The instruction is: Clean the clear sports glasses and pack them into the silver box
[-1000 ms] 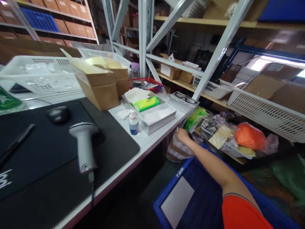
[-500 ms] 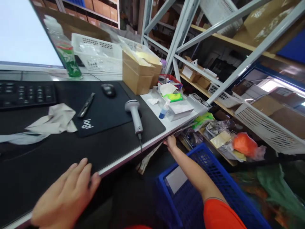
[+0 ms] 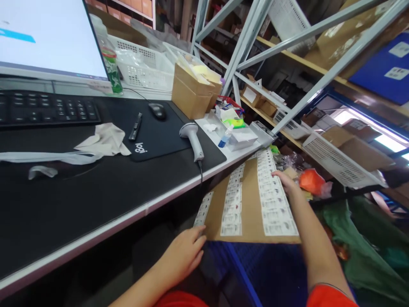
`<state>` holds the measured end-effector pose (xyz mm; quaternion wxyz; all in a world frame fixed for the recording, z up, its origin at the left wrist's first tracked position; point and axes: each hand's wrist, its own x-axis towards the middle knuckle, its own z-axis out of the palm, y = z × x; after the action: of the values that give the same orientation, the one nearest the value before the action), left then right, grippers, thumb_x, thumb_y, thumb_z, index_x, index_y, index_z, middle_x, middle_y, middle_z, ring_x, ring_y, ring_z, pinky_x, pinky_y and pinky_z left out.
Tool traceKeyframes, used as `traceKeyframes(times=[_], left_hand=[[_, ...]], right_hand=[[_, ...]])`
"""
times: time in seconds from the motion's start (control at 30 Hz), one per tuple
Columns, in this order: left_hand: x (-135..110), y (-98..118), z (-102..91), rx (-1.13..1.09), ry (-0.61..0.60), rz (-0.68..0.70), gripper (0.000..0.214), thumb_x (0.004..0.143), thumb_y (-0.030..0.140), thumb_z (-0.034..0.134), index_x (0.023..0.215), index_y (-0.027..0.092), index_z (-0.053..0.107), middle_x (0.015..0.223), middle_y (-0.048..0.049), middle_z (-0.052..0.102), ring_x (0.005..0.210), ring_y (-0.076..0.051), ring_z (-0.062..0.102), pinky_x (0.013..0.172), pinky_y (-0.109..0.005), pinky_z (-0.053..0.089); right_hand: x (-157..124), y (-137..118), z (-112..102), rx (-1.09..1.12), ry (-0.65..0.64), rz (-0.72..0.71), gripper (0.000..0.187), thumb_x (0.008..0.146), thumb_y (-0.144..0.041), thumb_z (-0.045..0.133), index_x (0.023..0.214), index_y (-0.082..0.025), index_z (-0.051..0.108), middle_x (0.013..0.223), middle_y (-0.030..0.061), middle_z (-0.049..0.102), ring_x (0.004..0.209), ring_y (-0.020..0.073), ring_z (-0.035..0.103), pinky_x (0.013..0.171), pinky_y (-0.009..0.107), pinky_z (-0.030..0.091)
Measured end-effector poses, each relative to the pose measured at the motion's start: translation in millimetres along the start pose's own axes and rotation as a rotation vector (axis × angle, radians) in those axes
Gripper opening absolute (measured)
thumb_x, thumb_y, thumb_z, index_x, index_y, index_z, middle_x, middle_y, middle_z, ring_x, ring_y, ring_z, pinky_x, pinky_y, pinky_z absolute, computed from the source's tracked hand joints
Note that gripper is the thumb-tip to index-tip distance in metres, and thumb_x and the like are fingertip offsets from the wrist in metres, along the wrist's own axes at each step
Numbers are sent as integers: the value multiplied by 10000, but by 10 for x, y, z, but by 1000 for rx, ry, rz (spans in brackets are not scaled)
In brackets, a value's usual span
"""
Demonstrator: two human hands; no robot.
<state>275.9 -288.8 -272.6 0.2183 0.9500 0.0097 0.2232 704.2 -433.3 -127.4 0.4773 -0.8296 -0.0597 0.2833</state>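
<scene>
A cardboard sheet with columns of printed white labels on its face is tilted above the blue crate, just off the desk's front edge. My right hand is closed on the sheet's right edge, its thumb on the labelled side. At the near left corner of the sheet, my left hand has curled fingers against the cardboard; part of its grip is hidden. A grey barcode scanner lies on the desk beyond the sheet's left side.
On the black desk mat lie a crumpled paper, a box cutter and a mouse, with a keyboard farther left. The blue crate is below. Metal racking holds white baskets at right.
My right hand has brought the cardboard sheet up from beside the desk, its labelled face now in view. My left hand has left the desk edge and moved right to the sheet's corner.
</scene>
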Motion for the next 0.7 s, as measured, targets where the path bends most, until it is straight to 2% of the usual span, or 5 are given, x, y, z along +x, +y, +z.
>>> traceKeyframes(times=[0.2, 0.33, 0.43, 0.57, 0.7], left_hand=[[-156, -86, 474, -361, -157, -326, 215, 904, 318, 539, 1076, 240, 641, 1281, -105, 617, 1079, -261, 682, 961, -423, 572], [-163, -65, 841, -413, -202, -387, 277, 894, 394, 530, 1070, 212, 642, 1187, -116, 633, 1072, -270, 673, 976, -436, 556], [-173, -29, 1117, -453, -238, -443, 355, 879, 431, 543, 1142, 203, 614, 1211, -125, 620, 1085, -276, 657, 1021, -456, 524], [-127, -87, 1524, -481, -285, -666, 585, 890, 471, 550, 1362, 139, 451, 1330, -190, 557, 1023, -271, 681, 953, -465, 557], [143, -256, 1999, -481, -323, -890, 643, 910, 434, 616, 1415, 94, 411, 1385, -222, 525, 1151, -298, 628, 993, -490, 516]], right_hand=[[-662, 505, -988, 14, -30, 24, 141, 825, -118, 597, 940, -165, 664, 818, 80, 762, 685, 199, 724, 670, 317, 593], [-940, 871, -1658, 28, 10, 89, 138, 823, -130, 608, 934, -166, 682, 845, 104, 771, 662, 202, 725, 654, 334, 585], [-1075, 1322, -2028, 11, 90, 124, 147, 854, -153, 578, 941, -151, 696, 828, 144, 768, 630, 225, 723, 636, 386, 576], [-1100, 2140, -2147, -300, 225, 37, 262, 924, -267, 494, 1016, -140, 704, 838, 148, 768, 606, 207, 705, 616, 366, 566], [-822, 2723, -2049, -580, 138, 139, 261, 860, -390, 648, 927, -147, 719, 757, 91, 750, 647, 214, 692, 635, 323, 558]])
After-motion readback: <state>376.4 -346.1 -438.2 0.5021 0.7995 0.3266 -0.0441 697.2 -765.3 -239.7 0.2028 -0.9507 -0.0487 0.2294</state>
